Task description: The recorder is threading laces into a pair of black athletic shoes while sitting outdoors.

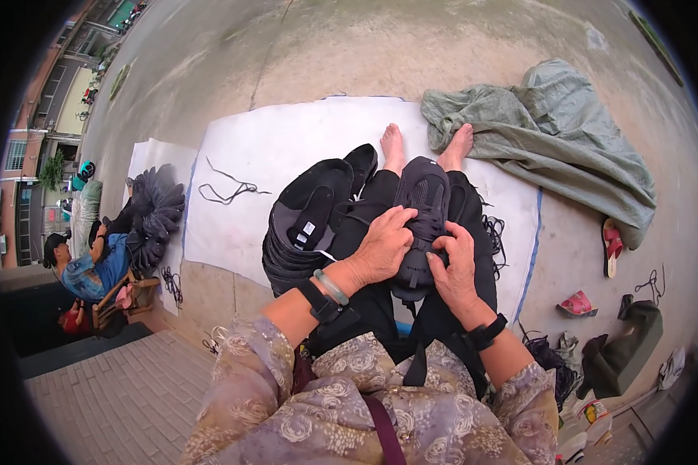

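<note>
Across my lap lies a black shoe upper (434,184) with a mesh panel and dark lacing over its middle. My left hand (381,246) grips its left side, fingertips pressed together at the lacing. From the right, my right hand (456,267) is closed on the other edge, thumb and forefinger curled close to the laces. Any lace end between the fingers is too small to make out. Beside my left leg sits a nested stack of black shoe uppers (306,209). Loose black laces (495,236) hang by my right leg.
A white sheet (240,147) covers the ground, with a black lace (229,190) on it. Grey-green cloth (551,147) lies far right, near red sandals (613,246). At left another person (93,267) sits by a pile of dark shoe uppers (157,217).
</note>
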Tool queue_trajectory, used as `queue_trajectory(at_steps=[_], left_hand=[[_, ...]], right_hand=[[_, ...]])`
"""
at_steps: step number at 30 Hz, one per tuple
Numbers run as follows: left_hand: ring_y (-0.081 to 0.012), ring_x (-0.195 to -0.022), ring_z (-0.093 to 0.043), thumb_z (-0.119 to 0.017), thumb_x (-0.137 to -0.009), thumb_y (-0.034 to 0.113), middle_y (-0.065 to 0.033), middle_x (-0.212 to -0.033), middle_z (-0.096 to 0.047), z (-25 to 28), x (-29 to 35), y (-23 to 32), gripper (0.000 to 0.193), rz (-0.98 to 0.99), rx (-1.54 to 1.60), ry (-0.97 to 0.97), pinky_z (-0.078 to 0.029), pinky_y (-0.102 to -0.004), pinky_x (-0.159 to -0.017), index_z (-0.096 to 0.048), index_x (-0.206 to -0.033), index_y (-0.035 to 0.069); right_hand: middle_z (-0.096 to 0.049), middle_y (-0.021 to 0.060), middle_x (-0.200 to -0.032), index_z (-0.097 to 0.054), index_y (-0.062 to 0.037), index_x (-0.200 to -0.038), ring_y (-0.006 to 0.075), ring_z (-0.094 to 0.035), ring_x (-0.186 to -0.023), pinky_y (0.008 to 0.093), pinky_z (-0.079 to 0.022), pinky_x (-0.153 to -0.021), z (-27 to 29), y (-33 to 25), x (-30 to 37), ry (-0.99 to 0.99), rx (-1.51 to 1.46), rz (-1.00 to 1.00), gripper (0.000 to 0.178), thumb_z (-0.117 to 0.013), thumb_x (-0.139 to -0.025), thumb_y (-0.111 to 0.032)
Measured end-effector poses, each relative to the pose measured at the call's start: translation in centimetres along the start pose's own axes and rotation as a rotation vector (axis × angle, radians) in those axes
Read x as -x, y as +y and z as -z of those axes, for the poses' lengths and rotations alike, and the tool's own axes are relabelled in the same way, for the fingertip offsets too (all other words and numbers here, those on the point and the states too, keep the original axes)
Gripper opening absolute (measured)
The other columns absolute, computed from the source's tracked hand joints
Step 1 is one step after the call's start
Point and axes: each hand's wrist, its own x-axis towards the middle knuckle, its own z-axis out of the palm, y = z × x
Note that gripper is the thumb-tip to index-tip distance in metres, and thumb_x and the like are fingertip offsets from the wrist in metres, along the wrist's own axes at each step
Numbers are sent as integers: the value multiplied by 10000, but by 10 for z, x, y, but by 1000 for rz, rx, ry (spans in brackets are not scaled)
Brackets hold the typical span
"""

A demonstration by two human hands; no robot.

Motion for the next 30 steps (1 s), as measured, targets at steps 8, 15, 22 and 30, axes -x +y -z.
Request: queue_trajectory(at_steps=[8,15,22,30], left_hand=[[-381,-1209,-388,-572,-749,37,-180,-1226,-467,-10,-4,17,108,8,-182,79,-281,-477,-1006,-539,-851,25],[-349,-1170,-419,-617,-743,76,-136,-1187,-501,-1,-10,5,186,106,-109,157,-293,-448,-1001,-561,-920,65],[-340,-1180,-400,-628,-712,61,-117,-1196,-472,-3,-20,-3,204,53,-202,107,-266,-475,-1012,-546,-899,64],[-253,-924,-527,-576,-703,52,-58,-835,-542,12,-24,-1,144,-178,-571,-5,-269,-522,-1015,-543,-838,86]], right_hand=[[-493,111,-1152,-545,-68,-842,335,-426,-1162,456,-319,-965,-6,2,-13,-53,84,16,234,-683,-655,-42],[-482,129,-1145,-497,-46,-807,348,-400,-1190,525,-253,-1004,63,34,35,-114,370,93,145,-598,-708,-18],[-525,155,-1037,-478,-33,-829,352,-482,-1040,449,-353,-891,144,85,76,21,531,-93,156,-566,-707,10],[-536,109,-940,-545,-54,-921,316,-499,-980,425,-370,-873,42,26,5,-119,135,134,274,-683,-694,-123]])
